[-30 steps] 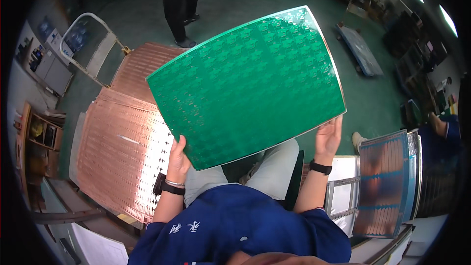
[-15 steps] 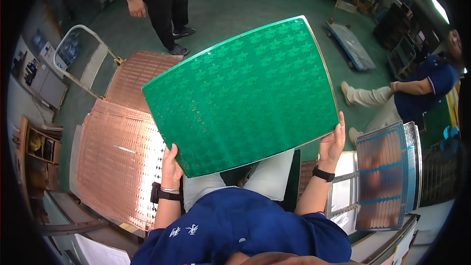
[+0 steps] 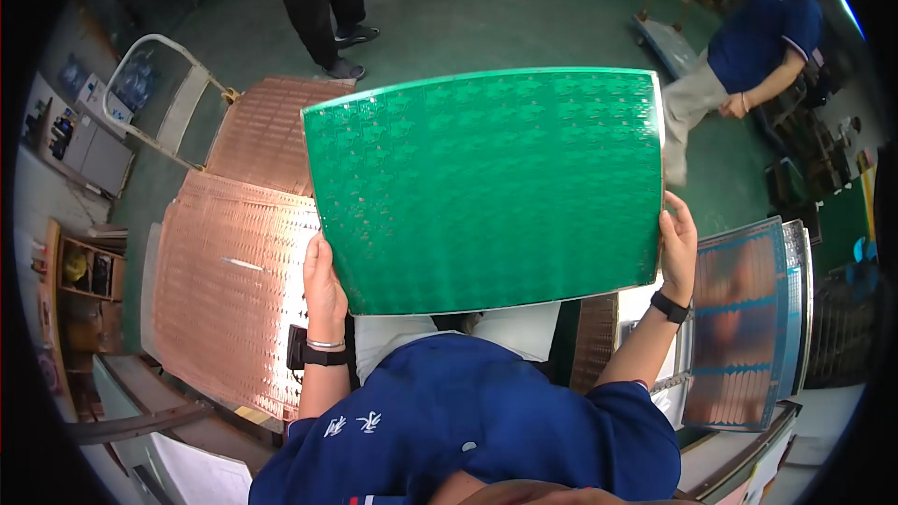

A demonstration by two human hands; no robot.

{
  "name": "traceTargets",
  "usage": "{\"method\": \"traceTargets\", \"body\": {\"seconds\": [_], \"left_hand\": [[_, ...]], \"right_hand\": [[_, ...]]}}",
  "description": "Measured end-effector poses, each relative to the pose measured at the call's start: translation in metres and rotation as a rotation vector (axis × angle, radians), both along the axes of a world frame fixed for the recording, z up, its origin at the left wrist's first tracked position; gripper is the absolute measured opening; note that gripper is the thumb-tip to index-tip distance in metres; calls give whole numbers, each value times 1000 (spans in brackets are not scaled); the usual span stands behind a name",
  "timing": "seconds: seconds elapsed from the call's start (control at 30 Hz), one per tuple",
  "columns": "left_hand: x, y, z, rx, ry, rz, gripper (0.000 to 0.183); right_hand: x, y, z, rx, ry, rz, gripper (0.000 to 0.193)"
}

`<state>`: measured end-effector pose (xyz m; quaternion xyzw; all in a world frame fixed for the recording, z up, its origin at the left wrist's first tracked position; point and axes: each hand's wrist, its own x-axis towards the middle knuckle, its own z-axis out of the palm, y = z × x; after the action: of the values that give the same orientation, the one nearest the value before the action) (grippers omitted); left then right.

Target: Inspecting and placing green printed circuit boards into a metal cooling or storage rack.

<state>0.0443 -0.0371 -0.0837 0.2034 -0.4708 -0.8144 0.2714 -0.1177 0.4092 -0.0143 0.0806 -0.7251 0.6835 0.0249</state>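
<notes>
Got my left hand [image 3: 325,290] and right hand [image 3: 680,248] gripping a glossy green panel [image 3: 491,196] by its side edges, in front of me. Rows of little shapes cover it. Blue shirt's [image 3: 440,411] got white characters.

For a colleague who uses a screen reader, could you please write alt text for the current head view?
A large green patterned panel is held by its sides in the fingers of a person's left hand and right hand. Copper-coloured sheets lie at left; two other people are beyond.
</notes>
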Motion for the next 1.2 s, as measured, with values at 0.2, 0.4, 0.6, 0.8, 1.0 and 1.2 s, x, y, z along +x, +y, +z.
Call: {"method": "traceTargets", "body": {"seconds": [0.2, 0.4, 0.6, 0.8, 1.0, 1.2], "left_hand": [[-4, -13, -9, -146, 109, -31, 15], [-23, 12, 20, -396, 208, -127, 17], [-25, -3, 1, -15, 92, -207, 28], [-14, -4, 3, 173, 132, -311, 25], [-20, 24, 40, 245, 150, -256, 34], [-18, 14, -2, 286, -23, -364, 34]], "right_hand": [[-6, 21, -27, -400, 78, -93, 18], [-27, 10, -45, -1024, -213, 174, 19], [-32, -17, -36, -1062, -436, 24, 62], [-19, -36, -9, -1105, -411, 64, 52], [-21, -25, -20, -1055, -416, 36, 52], [-13, -56, -7, -1035, -523, 391, 62]]}}
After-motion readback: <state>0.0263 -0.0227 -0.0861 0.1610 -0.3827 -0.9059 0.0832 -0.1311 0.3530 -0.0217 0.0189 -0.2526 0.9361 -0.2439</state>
